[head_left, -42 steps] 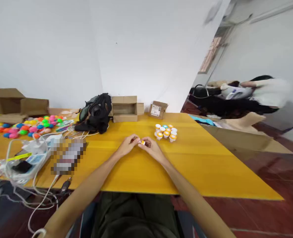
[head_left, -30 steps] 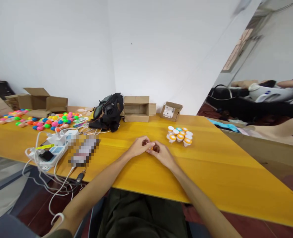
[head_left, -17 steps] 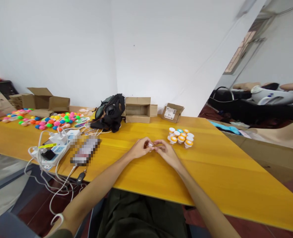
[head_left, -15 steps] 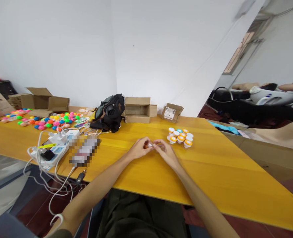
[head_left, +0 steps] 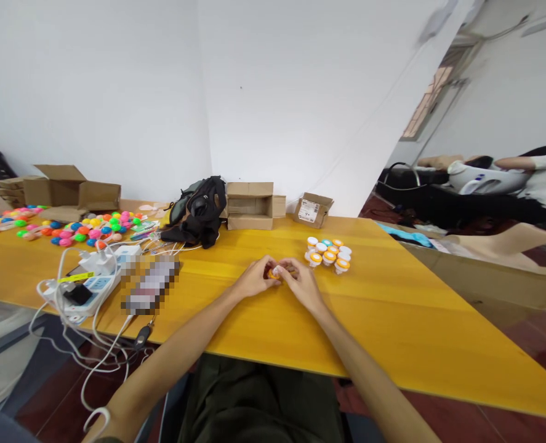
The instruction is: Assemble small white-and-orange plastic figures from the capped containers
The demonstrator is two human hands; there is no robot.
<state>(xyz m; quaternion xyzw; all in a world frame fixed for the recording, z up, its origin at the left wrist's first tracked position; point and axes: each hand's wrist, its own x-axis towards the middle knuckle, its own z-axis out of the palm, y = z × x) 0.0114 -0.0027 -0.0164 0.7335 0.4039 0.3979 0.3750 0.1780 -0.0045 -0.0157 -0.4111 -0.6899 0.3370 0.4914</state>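
Note:
Over the middle of the yellow wooden table (head_left: 383, 307), my left hand (head_left: 255, 278) is closed on a small orange and white piece (head_left: 274, 272). My right hand (head_left: 299, 280) meets it from the right, its thumb and fingers pinched on the white part of the same piece. Fingers hide some of the piece. Just beyond my right hand stands a cluster of small round pieces with white, orange and teal tops (head_left: 330, 251).
Colourful balls (head_left: 81, 231) lie at the left near an open carton (head_left: 64, 187). A power strip (head_left: 100, 283) with tangled cables and a blurred phone (head_left: 152, 286) are nearer. A black bag (head_left: 201, 212) and two small cartons (head_left: 249, 206) stand by the wall.
The view has turned slightly right, so things appear shifted left. My right thumb and fingers have closed further round the piece, and its orange rim now shows more.

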